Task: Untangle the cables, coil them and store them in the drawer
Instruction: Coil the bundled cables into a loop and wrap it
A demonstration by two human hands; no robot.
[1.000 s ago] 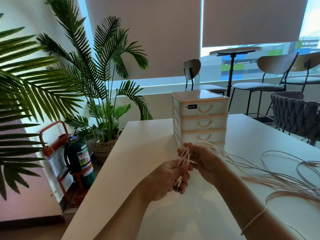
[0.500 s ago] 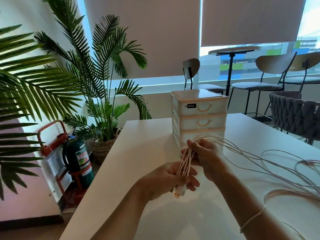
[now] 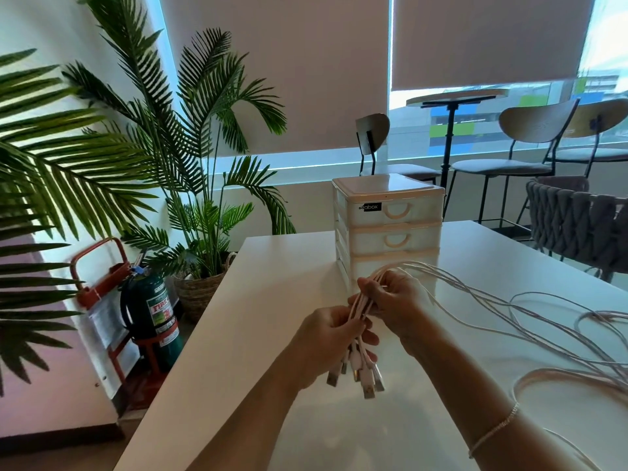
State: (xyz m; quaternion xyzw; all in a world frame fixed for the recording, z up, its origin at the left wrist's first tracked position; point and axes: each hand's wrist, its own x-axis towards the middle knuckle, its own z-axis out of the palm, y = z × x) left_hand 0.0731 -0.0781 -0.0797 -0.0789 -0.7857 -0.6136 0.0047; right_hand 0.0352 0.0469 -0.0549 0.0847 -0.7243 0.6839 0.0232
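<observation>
White, thin cables (image 3: 362,309) run through both your grips: your left hand (image 3: 326,338) curls round the bundle just above its dangling metal-tipped plugs (image 3: 360,372), your right hand (image 3: 396,300) pinches it just beyond. Rightward, the strands trail in loose, uncoiled loops across the glossy tabletop (image 3: 265,321). Coiling remains; the plastic drawer unit (image 3: 387,229) behind looks closed.

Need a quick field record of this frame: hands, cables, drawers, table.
left hand: grips the cable bundle near its plugs
right hand: grips the same bundle higher up
cables: white, several; plug ends hang below the left grip; loose lengths trail right across the table
drawer unit: behind the hands; top two drawers closed, lower part hidden by hands and cables
table: white
</observation>
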